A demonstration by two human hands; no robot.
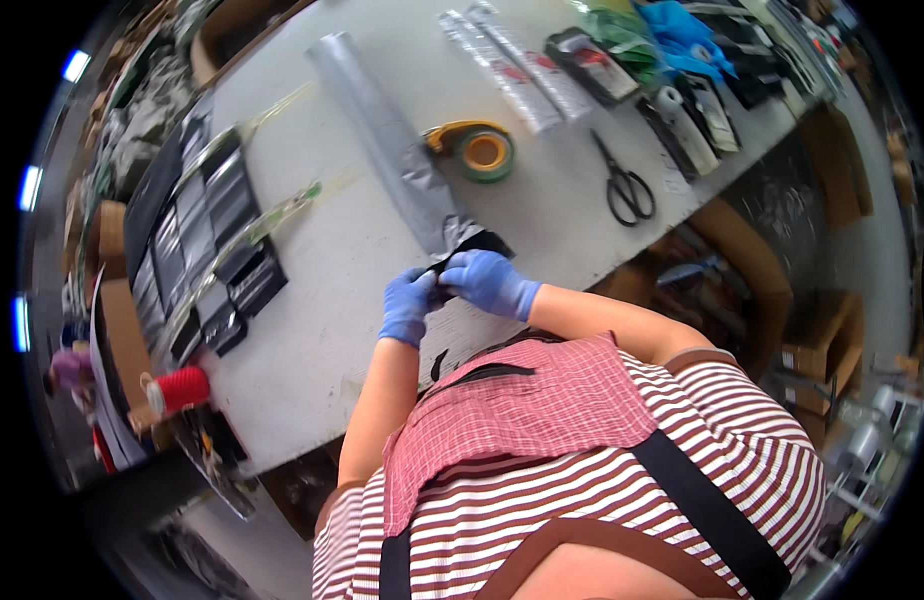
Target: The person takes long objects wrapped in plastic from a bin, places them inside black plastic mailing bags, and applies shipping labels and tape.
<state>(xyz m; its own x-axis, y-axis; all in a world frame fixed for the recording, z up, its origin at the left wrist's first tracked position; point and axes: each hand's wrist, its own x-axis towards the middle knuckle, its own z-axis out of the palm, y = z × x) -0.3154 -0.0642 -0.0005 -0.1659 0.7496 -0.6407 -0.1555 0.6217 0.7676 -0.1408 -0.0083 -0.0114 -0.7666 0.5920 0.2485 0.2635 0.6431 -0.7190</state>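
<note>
A long silver-grey plastic sleeve [374, 125] lies slantwise across the white table, its near end crumpled and showing a black inner side. In blue gloves, my left hand [409, 305] and my right hand [488, 283] meet at this near end, fingers closed on the gathered plastic. The exact fold between the fingertips is hidden. Just beyond the sleeve's right side lies a yellow tape dispenser [448, 133] with a green-edged roll of tape [490, 172]. Farther right are black-handled scissors [631, 192], blades pointing away from me.
Clear-wrapped silver rolls [512, 75] lie at the table's far side, near black packaged items [590, 65] and a blue plastic bag [682, 38]. Flat black packs [197, 235] with clear tape cover the left side. A red spool [179, 390] stands at the left corner.
</note>
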